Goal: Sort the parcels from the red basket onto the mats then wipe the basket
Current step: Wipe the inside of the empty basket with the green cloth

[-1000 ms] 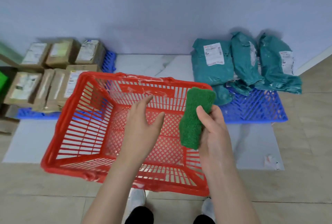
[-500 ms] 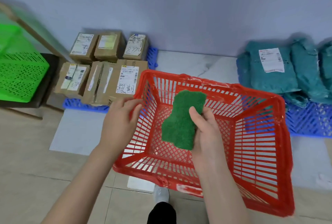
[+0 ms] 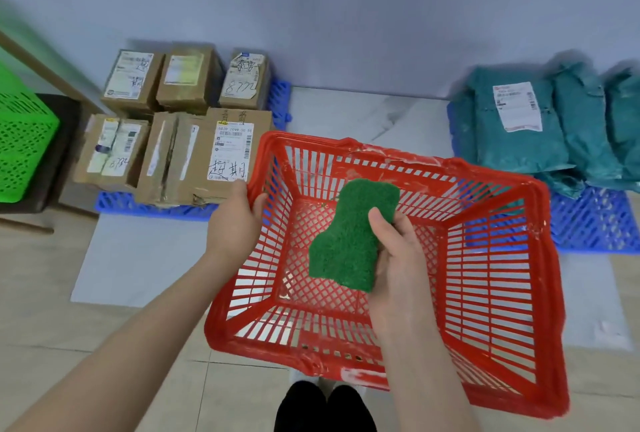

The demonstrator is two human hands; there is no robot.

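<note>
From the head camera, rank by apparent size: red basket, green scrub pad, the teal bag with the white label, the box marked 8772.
1. red basket, by far the largest, though it is also the nearest
2. teal bag
3. green scrub pad and box marked 8772: unsure, since the pad is much closer to the camera

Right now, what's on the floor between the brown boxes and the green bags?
In the head view, just bare pale marble floor between the brown boxes and green bags; nearer, the red basket overlaps that gap.

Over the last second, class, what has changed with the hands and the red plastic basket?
The left hand moved from inside the red plastic basket out to its left rim and took hold there. The right hand kept its grip on the green scouring pad. The basket stays empty.
</note>
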